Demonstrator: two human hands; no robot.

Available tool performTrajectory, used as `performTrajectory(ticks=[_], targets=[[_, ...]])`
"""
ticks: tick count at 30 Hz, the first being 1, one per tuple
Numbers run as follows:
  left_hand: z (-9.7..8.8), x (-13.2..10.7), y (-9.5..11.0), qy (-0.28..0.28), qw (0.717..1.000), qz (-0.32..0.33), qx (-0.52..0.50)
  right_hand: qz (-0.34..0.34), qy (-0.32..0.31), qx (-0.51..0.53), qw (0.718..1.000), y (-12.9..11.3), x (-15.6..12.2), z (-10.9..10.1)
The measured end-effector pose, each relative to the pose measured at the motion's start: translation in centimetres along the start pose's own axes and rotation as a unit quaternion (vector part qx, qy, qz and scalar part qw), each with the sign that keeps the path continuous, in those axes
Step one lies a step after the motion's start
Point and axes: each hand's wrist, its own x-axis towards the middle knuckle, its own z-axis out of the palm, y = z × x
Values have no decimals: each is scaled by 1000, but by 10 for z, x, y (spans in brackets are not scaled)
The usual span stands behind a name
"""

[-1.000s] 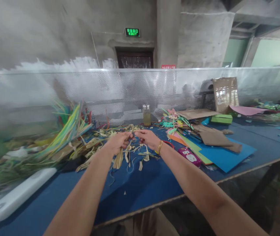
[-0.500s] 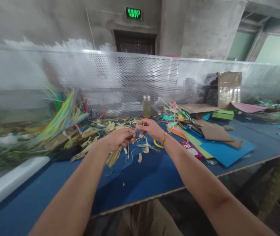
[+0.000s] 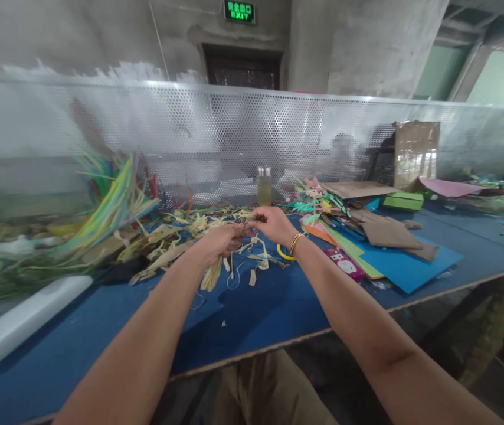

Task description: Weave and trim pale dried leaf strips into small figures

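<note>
My left hand (image 3: pixel 224 241) is closed, its fingertips pinched near those of my right hand. A bunch of pale dried husk strips (image 3: pixel 211 275) hangs below my left palm, apparently held in it. My right hand (image 3: pixel 273 222), with a gold bracelet (image 3: pixel 295 242) at the wrist, pinches a thin pale strand that passes between the two hands; its ends are hidden by my fingers. Loose husk scraps (image 3: pixel 261 257) lie on the blue tabletop (image 3: pixel 256 321) under the hands. Beside my right wrist is a yellow ring-shaped thing (image 3: pixel 284 254).
A husk pile (image 3: pixel 159 254), colourful strips (image 3: pixel 117 203) and a long white case (image 3: pixel 28 321) lie left. Behind my hands stands a bottle of yellowish liquid (image 3: pixel 264 188). On the right are blue paper (image 3: pixel 405 268), cardboard (image 3: pixel 387 233) and a purple packet (image 3: pixel 344 263). A perforated metal screen (image 3: pixel 234 127) closes the back.
My view has tilted slightly down. Both hands stay close together above the scraps, with the left fingers slightly nearer the right ones and the husk strips shifted a little right.
</note>
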Motion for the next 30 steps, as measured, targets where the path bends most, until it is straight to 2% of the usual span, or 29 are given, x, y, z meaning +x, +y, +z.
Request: performTrajectory(ticks=[8,14,22,30], targets=[[-3,4,-10,-58,998,13,-28,-22,-9,-47,999,-2,-2,0],[-3,8,-15,-51,997,15,-62,-7,-28,-47,998,-4,-3,-1],[1,1,-8,-65,992,-15,-110,-4,-29,-45,999,-4,-3,-4],[6,3,-11,-64,992,-8,-112,-3,-29,-63,998,-5,-4,-1]])
